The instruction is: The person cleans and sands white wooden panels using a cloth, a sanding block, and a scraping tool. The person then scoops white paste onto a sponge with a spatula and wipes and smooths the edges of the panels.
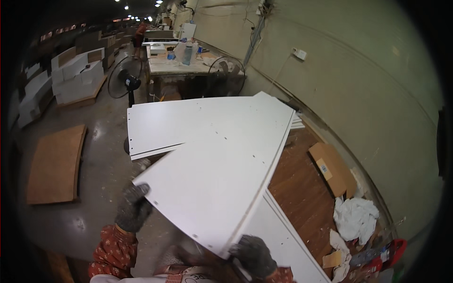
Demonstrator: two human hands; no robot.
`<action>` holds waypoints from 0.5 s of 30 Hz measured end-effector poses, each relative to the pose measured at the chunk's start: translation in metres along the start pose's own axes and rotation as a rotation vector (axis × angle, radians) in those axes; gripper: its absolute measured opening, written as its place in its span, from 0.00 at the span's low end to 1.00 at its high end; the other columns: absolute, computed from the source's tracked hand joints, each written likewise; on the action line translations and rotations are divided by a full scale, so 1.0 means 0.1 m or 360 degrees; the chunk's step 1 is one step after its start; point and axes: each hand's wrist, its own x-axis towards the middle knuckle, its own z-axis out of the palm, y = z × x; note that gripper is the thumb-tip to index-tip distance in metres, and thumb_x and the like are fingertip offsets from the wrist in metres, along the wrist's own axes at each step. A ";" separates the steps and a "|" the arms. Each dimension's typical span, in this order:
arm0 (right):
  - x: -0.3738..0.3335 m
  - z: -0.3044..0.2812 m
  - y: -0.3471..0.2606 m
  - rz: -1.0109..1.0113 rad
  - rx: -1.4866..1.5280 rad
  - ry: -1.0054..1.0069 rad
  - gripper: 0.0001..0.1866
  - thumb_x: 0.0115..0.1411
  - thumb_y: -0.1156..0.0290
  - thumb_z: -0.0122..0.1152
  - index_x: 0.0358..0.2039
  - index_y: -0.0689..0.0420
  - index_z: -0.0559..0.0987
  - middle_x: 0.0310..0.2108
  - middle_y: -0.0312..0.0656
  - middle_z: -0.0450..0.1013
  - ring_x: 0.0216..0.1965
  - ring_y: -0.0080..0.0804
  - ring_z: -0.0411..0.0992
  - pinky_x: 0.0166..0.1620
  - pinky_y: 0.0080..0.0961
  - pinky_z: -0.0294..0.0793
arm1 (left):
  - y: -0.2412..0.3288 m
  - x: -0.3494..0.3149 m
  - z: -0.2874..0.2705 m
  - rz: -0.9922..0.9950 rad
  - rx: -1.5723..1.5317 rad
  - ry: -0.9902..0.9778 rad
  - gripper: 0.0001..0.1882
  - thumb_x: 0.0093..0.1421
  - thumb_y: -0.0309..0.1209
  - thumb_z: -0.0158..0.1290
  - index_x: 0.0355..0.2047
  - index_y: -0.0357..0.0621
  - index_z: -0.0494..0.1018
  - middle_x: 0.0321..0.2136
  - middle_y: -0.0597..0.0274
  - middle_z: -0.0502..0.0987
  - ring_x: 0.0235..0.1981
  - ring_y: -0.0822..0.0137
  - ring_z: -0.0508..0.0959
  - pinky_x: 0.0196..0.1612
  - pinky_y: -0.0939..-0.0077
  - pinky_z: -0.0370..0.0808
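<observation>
A brown board [55,164] is seen lying on the concrete floor [99,207] at far left. A white panel [217,174] is held tilted above a stack of white panels [155,127], gripped at its near-left corner by the gloved left hand [133,208] and at its near-right corner by the gloved right hand [255,257]. Crumpled white rags [355,218] are seen at right.

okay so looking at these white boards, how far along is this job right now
Done so far: at least one white panel lies flat on the brown workbench, with further board edges showing beside it. In hand: the left hand and right hand, both gloved, grip a second white board, tilted above that panel and not set down. Left: laying it flat. How many boards remain cannot be told.
</observation>
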 end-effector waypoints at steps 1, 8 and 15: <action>0.23 0.12 -0.08 0.0034 0.0257 -0.0073 0.20 0.46 0.71 0.64 0.43 0.56 0.77 0.39 0.48 0.75 0.39 0.48 0.74 0.41 0.41 0.74 | 0.06 0.15 -0.30 0.0907 0.1212 -0.0065 0.27 0.58 0.25 0.50 0.59 0.41 0.62 0.48 0.51 0.72 0.42 0.59 0.76 0.43 0.70 0.75; 1.53 1.10 -0.39 0.0529 0.1370 -0.0031 0.15 0.58 0.63 0.59 0.44 0.56 0.76 0.38 0.45 0.73 0.35 0.45 0.74 0.42 0.37 0.74 | 0.73 0.51 -2.45 0.0314 0.1453 0.0267 0.23 0.62 0.30 0.49 0.57 0.37 0.64 0.49 0.51 0.72 0.47 0.61 0.74 0.49 0.69 0.72; 1.37 1.17 0.03 0.0063 0.0129 0.0282 0.10 0.60 0.69 0.50 0.37 0.63 0.71 0.26 0.51 0.70 0.27 0.40 0.72 0.33 0.33 0.74 | 3.33 0.80 -5.59 -0.0221 0.3033 0.0356 0.24 0.63 0.35 0.47 0.57 0.38 0.64 0.48 0.51 0.73 0.48 0.58 0.74 0.49 0.64 0.72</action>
